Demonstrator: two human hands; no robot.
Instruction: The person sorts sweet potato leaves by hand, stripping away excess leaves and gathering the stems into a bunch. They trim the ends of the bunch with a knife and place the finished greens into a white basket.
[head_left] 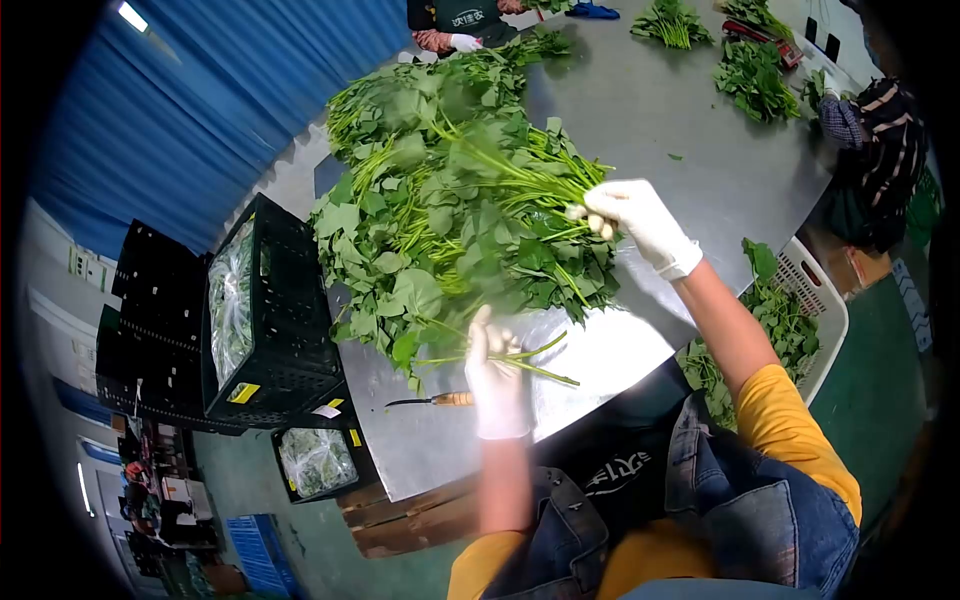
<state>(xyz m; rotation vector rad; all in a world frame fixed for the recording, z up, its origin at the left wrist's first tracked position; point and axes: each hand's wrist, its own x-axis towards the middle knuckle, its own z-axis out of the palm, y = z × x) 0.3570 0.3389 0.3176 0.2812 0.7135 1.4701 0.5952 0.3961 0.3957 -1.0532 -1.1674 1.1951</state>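
Note:
My right hand (638,218), in a white glove, is closed around the stem ends of a bunch of leafy greens (520,172). The bunch's leafy part reaches left over a large pile of greens (385,225) on the metal table and is blurred. My left hand (494,372), also gloved, is closed on a few leafy stems (545,372) whose cut ends point right. Just left of that hand a curved knife with a wooden handle (452,398) lies on the table, its handle end partly hidden behind the glove.
A metal table (615,95) bears more bunches (672,25) at its far side. Stacked dark crates (275,320) with bagged greens stand at the left. A white basket of greens (822,290) is by my right elbow. Co-workers stand at the far edge (462,25) and far right (880,150).

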